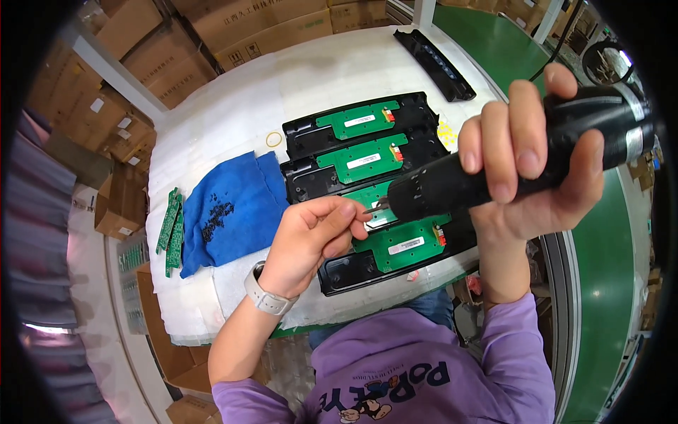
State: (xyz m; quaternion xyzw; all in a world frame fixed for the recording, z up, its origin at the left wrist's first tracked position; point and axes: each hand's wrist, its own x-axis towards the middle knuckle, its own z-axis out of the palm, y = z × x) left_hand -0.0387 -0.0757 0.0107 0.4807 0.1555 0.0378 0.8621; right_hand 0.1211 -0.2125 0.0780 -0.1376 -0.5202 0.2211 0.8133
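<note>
My right hand point(526, 152) is wrapped round a black electric screwdriver point(441, 187), held nearly level above the table with its bit pointing left. At the bit's tip, the thumb and forefinger of my left hand point(321, 230) are pinched together; whatever sits between them is too small to make out. Beneath both hands lies a row of black plastic housings point(339, 274), each bearing a green circuit board point(402, 244) with a white label and a small red-and-white connector. One of these boards is partly covered by my fingers and the screwdriver. Small black screws point(217, 218) lie heaped on a blue cloth point(247, 184) to the left.
Loose green circuit boards point(171, 230) lie left of the cloth. Another black housing point(434, 65) rests at the far right, and a yellow ring point(273, 139) lies near the cloth. Cardboard boxes point(261, 32) are stacked behind the white-covered table point(205, 116).
</note>
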